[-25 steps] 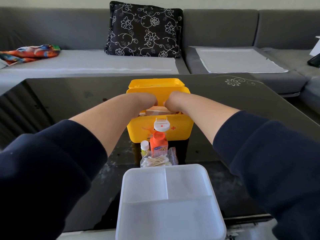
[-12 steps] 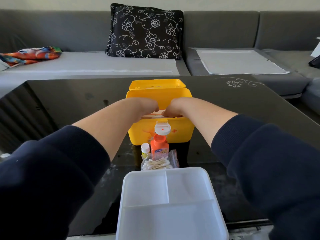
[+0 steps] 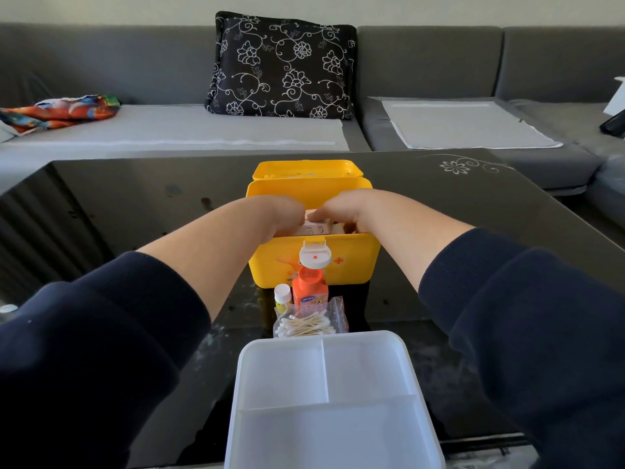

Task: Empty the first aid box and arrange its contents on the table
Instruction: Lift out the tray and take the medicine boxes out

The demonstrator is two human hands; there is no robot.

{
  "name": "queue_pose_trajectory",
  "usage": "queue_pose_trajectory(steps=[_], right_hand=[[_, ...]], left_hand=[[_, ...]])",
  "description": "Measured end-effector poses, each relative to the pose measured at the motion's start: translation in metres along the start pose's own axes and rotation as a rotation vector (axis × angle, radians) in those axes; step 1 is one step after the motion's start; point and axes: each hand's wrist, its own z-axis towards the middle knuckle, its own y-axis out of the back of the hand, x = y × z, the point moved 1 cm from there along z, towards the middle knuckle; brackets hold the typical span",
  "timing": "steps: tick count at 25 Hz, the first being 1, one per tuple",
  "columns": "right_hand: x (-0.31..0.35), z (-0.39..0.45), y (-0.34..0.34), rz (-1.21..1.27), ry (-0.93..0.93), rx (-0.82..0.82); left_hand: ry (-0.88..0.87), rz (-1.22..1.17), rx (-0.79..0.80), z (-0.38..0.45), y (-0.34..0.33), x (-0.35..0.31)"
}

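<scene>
1. Yellow box (image 3: 351, 265) sits mid-table (image 3: 135, 198), lid (image 3: 304, 170) flipped back, open.
2. Left hand (image 3: 280, 214) reaches into the box, fingers curled down onto a white carton (image 3: 316, 228) inside. Looks like a grip on its left end; fingertips hidden.
3. Right hand (image 3: 341, 211) also in the box, thumb and fingers curled on the carton's top edge, pinching it.
4. Carton is still inside, top just above the front wall.
5. Already out, just in front of the box: orange bottle (image 3: 309, 292), small vial (image 3: 282, 294), bag of swabs (image 3: 309, 323).
6. White tray (image 3: 399, 367) nearest the camera, touching the bag.
</scene>
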Motion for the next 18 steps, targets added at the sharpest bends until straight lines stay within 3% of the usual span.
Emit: queue_pose_trajectory(steps=[5,9,13,18], right_hand=[[0.002,0.005,0.000,0.297,0.017,0.001],[0.005,-0.003,0.010,0.348,0.090,-0.169],[0.006,-0.025,0.032,0.493,0.130,-0.201],[0.002,-0.062,0.041,0.752,0.178,-0.140]], left_hand=[[0.002,-0.132,-0.136,0.000,0.003,-0.001],[-0.006,-0.267,-0.111,-0.008,0.015,-0.010],[-0.096,-0.338,-0.181,-0.032,0.027,-0.017],[-0.405,-0.424,-0.226,-0.070,0.032,0.003]])
